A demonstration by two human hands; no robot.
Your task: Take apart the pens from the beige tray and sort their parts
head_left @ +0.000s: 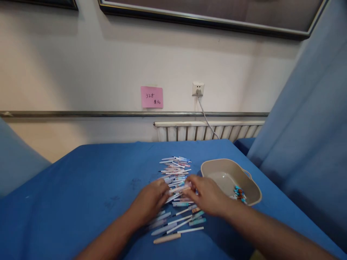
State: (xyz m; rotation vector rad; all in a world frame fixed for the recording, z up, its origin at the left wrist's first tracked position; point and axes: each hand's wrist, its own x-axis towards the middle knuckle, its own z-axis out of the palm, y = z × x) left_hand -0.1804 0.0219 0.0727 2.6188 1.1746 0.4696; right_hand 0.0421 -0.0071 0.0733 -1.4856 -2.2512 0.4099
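Note:
Many pen parts (166, 238), barrels, caps and thin white refills, lie in a long loose row on the blue cloth. Over the middle of the row, my left hand (150, 200) pinches the left end of a pale pen (179, 189). The fingers of my right hand (207, 195) close round its right end, partly blurred. Right of the row stands a beige basin (230, 164) holding a small heap of blue, brown and white pieces (239, 194).
The blue-covered table (81, 180) reaches a wall with a radiator (211, 130), a metal rail (108, 114), a pink note (151, 97) and a socket (198, 89) with a cable. Blue curtains (306, 119) hang at both sides.

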